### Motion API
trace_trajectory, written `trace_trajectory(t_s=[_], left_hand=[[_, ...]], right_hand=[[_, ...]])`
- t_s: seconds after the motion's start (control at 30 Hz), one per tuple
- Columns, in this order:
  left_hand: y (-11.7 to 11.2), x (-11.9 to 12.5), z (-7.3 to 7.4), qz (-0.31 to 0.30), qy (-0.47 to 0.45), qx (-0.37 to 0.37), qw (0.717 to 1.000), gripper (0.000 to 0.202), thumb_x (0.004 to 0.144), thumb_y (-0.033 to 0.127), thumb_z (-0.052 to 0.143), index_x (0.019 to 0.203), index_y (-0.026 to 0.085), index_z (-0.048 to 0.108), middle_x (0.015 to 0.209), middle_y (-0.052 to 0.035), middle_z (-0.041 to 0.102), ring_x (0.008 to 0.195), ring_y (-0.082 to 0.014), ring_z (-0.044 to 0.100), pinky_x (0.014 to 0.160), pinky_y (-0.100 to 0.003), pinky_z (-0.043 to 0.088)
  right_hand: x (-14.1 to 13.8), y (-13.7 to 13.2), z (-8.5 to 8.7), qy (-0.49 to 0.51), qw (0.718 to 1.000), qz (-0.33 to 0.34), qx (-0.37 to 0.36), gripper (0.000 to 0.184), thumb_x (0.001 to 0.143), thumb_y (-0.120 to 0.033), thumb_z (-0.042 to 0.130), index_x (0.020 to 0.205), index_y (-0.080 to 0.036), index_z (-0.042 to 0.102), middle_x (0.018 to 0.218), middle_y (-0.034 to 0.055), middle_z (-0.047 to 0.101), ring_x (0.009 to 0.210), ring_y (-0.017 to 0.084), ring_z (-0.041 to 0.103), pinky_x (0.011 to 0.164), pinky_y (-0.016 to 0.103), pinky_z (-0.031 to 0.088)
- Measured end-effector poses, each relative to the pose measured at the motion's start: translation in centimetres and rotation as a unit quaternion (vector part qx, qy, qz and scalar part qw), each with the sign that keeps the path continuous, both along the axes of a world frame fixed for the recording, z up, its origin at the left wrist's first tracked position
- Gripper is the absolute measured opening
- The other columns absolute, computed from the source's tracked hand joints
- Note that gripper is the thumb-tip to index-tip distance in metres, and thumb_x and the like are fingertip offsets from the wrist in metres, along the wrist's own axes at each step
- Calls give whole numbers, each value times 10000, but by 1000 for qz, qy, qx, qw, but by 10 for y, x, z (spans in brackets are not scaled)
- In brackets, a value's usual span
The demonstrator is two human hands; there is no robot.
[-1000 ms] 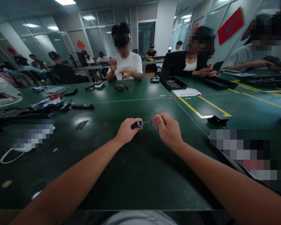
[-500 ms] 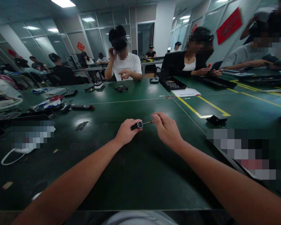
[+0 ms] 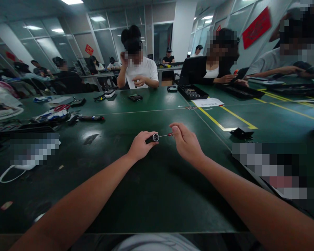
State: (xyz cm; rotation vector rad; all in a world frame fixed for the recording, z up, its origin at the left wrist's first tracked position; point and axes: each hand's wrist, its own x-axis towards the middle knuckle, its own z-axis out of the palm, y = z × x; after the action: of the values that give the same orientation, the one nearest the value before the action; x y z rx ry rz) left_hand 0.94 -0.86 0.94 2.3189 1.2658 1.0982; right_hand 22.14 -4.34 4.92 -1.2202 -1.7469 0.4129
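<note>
My left hand (image 3: 140,146) is closed round a small black cylinder with a silver end (image 3: 153,138), held just above the green table (image 3: 146,188). My right hand (image 3: 186,141) pinches a thin screwdriver with a red handle (image 3: 166,135). Its metal tip points left into the silver end of the cylinder. Both hands hover close together at the middle of the table, a hand's width apart.
Tools and a red-handled item (image 3: 60,113) lie at the left, with a white mask (image 3: 14,170) nearer me. A small black part (image 3: 242,133) sits at the right by yellow tape lines. Black trays (image 3: 193,92) and several seated people are across the table.
Both hands stay almost still with the screwdriver tip in the cylinder. The person opposite in white has raised a hand to the head.
</note>
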Motion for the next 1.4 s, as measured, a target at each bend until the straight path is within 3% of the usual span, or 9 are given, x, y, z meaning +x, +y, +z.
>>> trace_trajectory(t_s=[0.17,0.33,0.4,0.5,0.57,1.03,1.2,1.27,1.4], left_hand=[[0,1,-1,-2,-1,4,1000,385,824,227,783,1196,249,688,1079,-30,715,1030,-228,626,933,-392,478],[-1,0,0,0,-2,12,1000,364,839,237,765,1194,246,684,1082,-40,718,1024,-230,635,937,-404,490],[-1,0,2,-18,13,34,999,376,841,242,766,1207,250,679,1121,-44,718,1059,-234,631,971,-420,481],[-1,0,4,-11,37,60,997,387,850,249,760,1226,258,670,1165,-46,718,1101,-242,624,1015,-455,453],[0,0,4,10,51,54,997,368,847,240,764,1205,257,681,1150,-42,727,1093,-246,628,1015,-470,444],[-1,2,4,29,55,23,998,361,856,288,751,1210,264,684,1139,-46,731,1079,-262,631,1002,-474,444],[0,2,2,35,49,18,998,372,851,286,757,1214,257,683,1128,-47,731,1065,-259,633,999,-461,450],[-1,3,1,30,45,18,998,379,843,289,767,1212,259,684,1130,-44,732,1065,-256,636,1000,-458,450],[-2,3,2,19,40,16,999,374,849,277,762,1212,256,679,1137,-39,730,1066,-248,632,1009,-452,447]], right_hand=[[-3,1,-4,52,999,-1,8,245,968,-328,445,1171,-220,529,816,29,638,705,200,596,679,352,419],[-3,13,-11,197,979,30,-36,183,917,-403,554,935,-224,583,800,25,632,743,185,595,725,354,469],[-1,20,-13,292,951,33,-91,234,896,-456,587,869,-223,603,749,12,610,698,173,580,705,346,487],[3,30,-16,432,876,26,-213,276,855,-472,628,749,-223,577,641,-23,523,556,134,480,637,334,509],[4,32,-19,455,863,7,-220,262,829,-448,668,730,-226,569,637,-27,519,542,125,464,614,312,511],[-3,25,-23,293,952,19,-91,280,897,-497,564,932,-219,574,834,20,647,741,156,607,718,331,516],[-1,14,-14,194,978,43,-56,304,958,-517,515,937,-226,599,675,-29,572,604,141,541,600,292,432],[-2,8,-10,173,984,23,-40,375,978,-550,464,883,-224,620,620,-32,529,563,142,511,567,293,398],[-4,0,-6,103,995,-11,0,349,1007,-470,423,920,-217,648,701,10,614,633,168,567,633,320,420]])
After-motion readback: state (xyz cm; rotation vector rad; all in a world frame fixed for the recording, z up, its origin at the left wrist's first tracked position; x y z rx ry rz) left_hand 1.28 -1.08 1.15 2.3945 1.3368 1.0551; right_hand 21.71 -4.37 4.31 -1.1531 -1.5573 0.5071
